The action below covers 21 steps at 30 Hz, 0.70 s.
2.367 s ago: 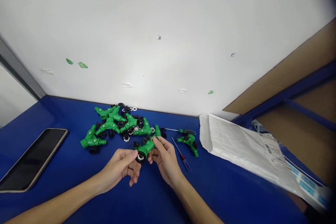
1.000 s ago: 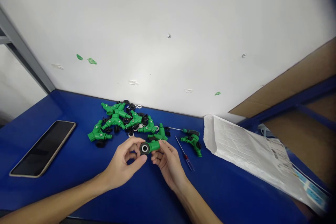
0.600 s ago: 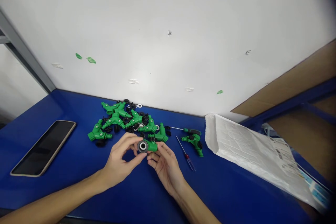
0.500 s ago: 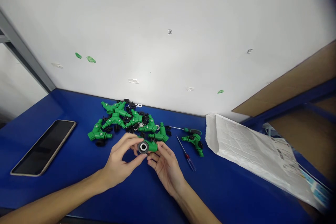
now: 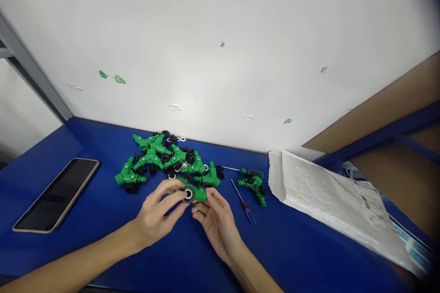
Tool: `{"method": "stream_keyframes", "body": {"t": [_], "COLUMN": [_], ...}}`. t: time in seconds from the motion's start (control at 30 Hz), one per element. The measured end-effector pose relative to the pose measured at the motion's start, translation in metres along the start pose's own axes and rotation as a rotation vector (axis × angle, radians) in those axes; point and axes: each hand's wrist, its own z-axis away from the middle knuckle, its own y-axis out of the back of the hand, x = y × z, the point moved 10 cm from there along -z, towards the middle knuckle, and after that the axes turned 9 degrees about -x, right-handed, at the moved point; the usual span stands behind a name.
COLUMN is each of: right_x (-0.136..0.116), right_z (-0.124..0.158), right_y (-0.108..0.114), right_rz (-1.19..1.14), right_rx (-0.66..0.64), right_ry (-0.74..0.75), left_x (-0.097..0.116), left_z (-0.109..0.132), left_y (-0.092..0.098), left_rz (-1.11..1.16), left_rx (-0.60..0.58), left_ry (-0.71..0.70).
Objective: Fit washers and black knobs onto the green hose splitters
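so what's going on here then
A person holds a green fitting in the right hand, while fingers of the left hand are at its black collar, where a white ring shows. More green fittings, black parts and white rings lie on the blue table beyond. Two screwdrivers and a white bag lie to the right, a phone to the left.

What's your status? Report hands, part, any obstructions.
Right hand holding green connector. Left hand touching its black collar, white ring showing inside. Red-handled screwdriver beside right hand, not in the way.
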Motion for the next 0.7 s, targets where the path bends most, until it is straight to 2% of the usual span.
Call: {"method": "stream_keyframes", "body": {"t": [0.17, 0.47, 0.63, 0.7], "right_x": [-0.001, -0.004, -0.007, -0.02], "right_z": [0.011, 0.017, 0.019, 0.022], "right_y": [0.0, -0.006, -0.005, 0.002], "right_rz": [0.085, 0.32, 0.317, 0.331], "right_rx": [0.072, 0.148, 0.153, 0.158], "right_ry": [0.114, 0.341, 0.369, 0.39], "left_x": [-0.002, -0.019, -0.023, -0.02], "left_z": [0.004, 0.009, 0.009, 0.008], "left_y": [0.0, 0.005, -0.001, -0.005], "left_rz": [-0.147, -0.072, -0.049, -0.01], "left_rx": [0.03, 0.147, 0.083, 0.037], "left_ry": [0.021, 0.224, 0.241, 0.216]}}
